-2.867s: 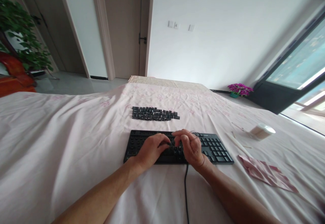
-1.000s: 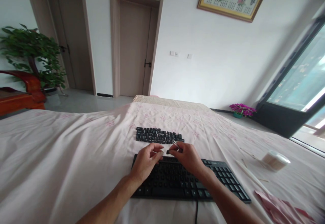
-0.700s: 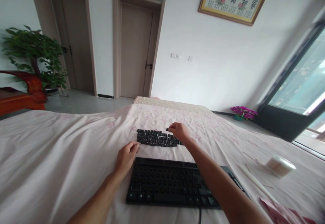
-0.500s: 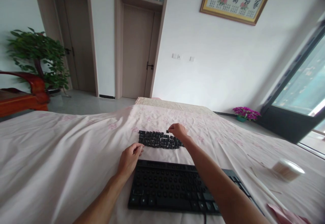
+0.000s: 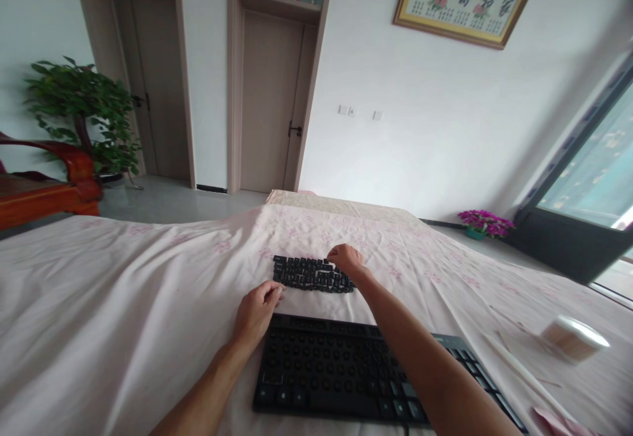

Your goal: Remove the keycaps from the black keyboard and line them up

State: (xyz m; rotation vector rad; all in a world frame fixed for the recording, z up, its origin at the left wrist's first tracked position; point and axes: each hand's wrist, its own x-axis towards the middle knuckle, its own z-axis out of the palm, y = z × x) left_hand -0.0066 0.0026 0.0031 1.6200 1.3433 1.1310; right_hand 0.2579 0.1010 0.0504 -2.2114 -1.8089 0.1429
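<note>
Loose black keycaps lie in close rows on the pink-flowered cloth. At the far right end of their top row, my right hand has its fingers pinched at a keycap, which its fingertips partly cover. My left hand rests on the cloth by the lower left corner of the rows, thumb and fingers pressed together; what is between them, if anything, cannot be made out. Nearer to me lies a black keyboard, most of its main key area stripped to bare switches. Some keys remain along its bottom row and right side. My right forearm crosses over it.
A clear round tub of thin wooden sticks stands on the cloth at the right, beside a pale rod and a pink cloth piece. A wooden armchair stands beyond the left edge.
My right hand has brought the keycap down slightly, to the end of the top row. My left hand stays by the lower left corner. The whole view has shifted a little.
</note>
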